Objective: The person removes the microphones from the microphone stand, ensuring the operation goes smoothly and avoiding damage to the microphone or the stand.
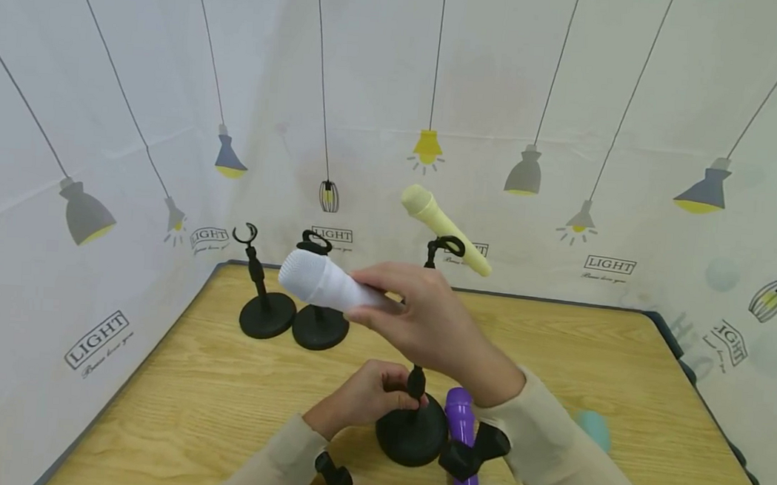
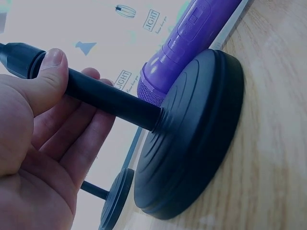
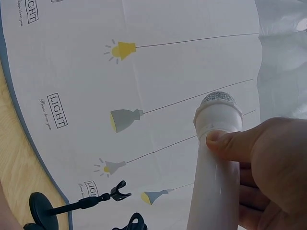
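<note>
The right hand (image 1: 433, 319) clamps its fingers round a white microphone (image 1: 322, 279), head clear beyond them, while lower down the left hand (image 1: 374, 394) grips a black stand (image 1: 410, 438) by its pole, fingers wrapped, apparently to steady it, a purple microphone (image 1: 460, 423) to their right

White microphone (image 1: 332, 285), black stand (image 1: 410, 435)

A purple microphone (image 1: 462, 423) crowds the held stand (image 1: 410, 438) at right; the table (image 1: 578, 358) (far-right side) offers passing room.
</note>
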`<state>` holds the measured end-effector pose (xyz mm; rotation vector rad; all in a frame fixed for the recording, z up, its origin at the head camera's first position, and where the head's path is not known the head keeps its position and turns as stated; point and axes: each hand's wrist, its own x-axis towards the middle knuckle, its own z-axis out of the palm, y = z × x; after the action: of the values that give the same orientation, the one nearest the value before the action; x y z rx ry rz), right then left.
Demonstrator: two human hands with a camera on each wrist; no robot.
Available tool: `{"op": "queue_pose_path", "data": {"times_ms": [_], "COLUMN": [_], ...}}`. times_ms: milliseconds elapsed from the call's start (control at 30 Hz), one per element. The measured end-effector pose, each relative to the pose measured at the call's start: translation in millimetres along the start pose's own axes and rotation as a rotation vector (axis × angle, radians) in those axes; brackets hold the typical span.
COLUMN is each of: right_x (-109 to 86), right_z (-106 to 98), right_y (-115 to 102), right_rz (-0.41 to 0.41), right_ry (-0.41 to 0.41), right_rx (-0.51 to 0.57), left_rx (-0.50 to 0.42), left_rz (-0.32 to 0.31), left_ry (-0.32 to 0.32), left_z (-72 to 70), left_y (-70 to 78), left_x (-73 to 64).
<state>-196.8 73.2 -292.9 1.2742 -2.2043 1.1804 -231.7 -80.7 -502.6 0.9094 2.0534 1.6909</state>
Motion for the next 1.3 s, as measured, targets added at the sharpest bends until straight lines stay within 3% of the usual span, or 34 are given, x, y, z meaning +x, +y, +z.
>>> {"op": "queue_pose_path", "data": {"times_ms": [500,633,933,1300], "right_x": [16.0,19.1,19.5,17.5], "right_z": [7,11,10,5], "right_y": [-6,-9,-28,-39], "right_rz": [-0.037,-0.103,-0.268,-0.299], "right_ry": [-0.040,-0.028,0.054,0.062], "right_rx": [0.022,0.029,-0.064,-0.083], "left_rx": [-0.017,-0.011,-0.036,-0.055], "left_rz": [0.037,0.042,0.024,0.043], "left_ry": [-0.007,0.000,-0.017,-0.032], "left_z": [1.1,2.8,0.8,-1.8], "left_y": [1.2,-1.6,-4.0,-5.2], "left_x": [-0.4,0.7,2.7,0.9]}}
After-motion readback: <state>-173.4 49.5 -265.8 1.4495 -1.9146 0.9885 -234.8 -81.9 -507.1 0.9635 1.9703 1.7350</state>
